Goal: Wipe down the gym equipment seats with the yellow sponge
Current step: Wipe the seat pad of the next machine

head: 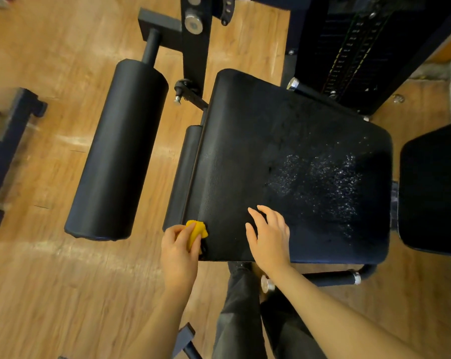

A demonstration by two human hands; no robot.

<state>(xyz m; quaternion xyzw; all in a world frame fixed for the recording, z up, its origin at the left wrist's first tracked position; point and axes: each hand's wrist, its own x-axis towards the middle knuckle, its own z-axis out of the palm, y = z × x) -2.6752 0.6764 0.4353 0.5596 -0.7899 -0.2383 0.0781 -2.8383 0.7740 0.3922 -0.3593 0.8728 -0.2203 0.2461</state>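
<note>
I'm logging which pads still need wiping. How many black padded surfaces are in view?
4. The wide seat at center, a large roller pad to its left, a small roller against the seat's left edge, and another pad at the right edge. More may lie out of frame.

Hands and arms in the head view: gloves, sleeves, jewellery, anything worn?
Nothing worn that shows. Left hand and right hand are bare, no gloves, and no rings or watch are visible. Both forearms are bare up to the frame edge, no sleeves in view. Below them, dark grey trousers.
</note>
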